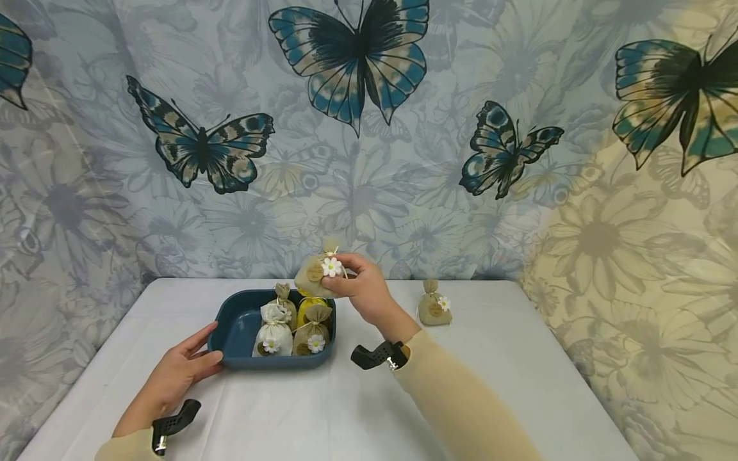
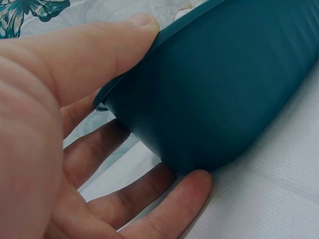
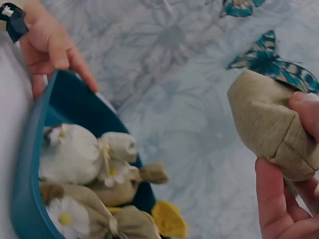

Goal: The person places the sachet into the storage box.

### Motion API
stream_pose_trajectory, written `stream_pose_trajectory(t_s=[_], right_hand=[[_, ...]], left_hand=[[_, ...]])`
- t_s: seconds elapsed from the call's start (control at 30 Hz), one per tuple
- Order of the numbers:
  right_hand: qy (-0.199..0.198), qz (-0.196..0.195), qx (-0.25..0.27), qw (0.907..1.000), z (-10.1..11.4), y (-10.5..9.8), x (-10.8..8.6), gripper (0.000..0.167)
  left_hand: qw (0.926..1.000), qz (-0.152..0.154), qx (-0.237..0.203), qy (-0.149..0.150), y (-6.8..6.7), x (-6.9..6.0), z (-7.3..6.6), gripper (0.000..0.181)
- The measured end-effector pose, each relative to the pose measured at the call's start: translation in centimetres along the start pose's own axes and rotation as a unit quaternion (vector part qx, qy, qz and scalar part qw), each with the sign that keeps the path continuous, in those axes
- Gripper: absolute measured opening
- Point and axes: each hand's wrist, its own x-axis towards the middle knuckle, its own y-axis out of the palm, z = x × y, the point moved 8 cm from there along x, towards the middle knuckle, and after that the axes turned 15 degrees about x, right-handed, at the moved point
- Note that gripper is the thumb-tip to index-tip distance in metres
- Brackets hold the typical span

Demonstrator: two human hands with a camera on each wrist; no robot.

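Note:
My right hand (image 1: 366, 291) holds a beige drawstring sachet (image 1: 314, 275) with a white daisy on it, pinched between thumb and fingers above the back right of a blue tub (image 1: 271, 363). My left hand (image 2: 94, 169) grips the tub's left end, its thumb at the rim and its fingers against the outside wall. Inside the tub, on the right side, sit a white sachet (image 1: 273, 334), a tan sachet (image 1: 312, 331) with a daisy, another tan sachet (image 1: 282, 293) behind, and a yellow sachet (image 1: 303, 311), partly hidden. The right wrist view shows the held sachet's plain underside (image 3: 269, 119).
Another tan sachet (image 1: 435, 310) with a daisy stands on the white-covered table (image 1: 277, 416), to the right of my right hand. Behind the table hangs a butterfly-print cloth (image 1: 380, 192). Black bands with camera mounts (image 1: 377, 355) are on both wrists.

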Motion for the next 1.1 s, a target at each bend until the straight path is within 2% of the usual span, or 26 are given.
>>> stream_pose_trajectory(t_s=[0.17, 0.4, 0.53, 0.87, 1.0, 1.1], right_hand=[[0.018, 0.009, -0.006, 0.9998, -1.6, 3.0, 0.8, 0.047], [0.063, -0.023, -0.019, 0.9976, -4.4, 5.7, 1.7, 0.049], [0.082, -0.033, -0.011, 0.9960, -5.9, 6.6, 2.2, 0.047], [0.086, -0.012, 0.006, 0.9962, -9.2, 7.9, 3.4, 0.045], [0.082, -0.011, -0.009, 0.9965, -10.2, 8.3, 4.1, 0.045], [0.081, -0.008, -0.040, 0.9959, -10.6, 8.7, 4.4, 0.044]], left_hand=[[1.0000, 0.004, -0.005, 0.002, -0.1, -0.2, -0.1, 0.083], [1.0000, 0.004, 0.001, -0.001, -0.2, -0.3, 0.1, 0.083], [1.0000, 0.006, 0.000, 0.001, 0.0, -0.2, 0.0, 0.082], [0.9998, 0.009, -0.015, 0.001, 0.2, 0.2, -0.1, 0.081], [0.9998, 0.008, -0.017, -0.004, 0.1, 0.2, -0.1, 0.081], [0.9998, 0.012, -0.016, -0.005, 0.1, 0.0, -0.1, 0.081]])
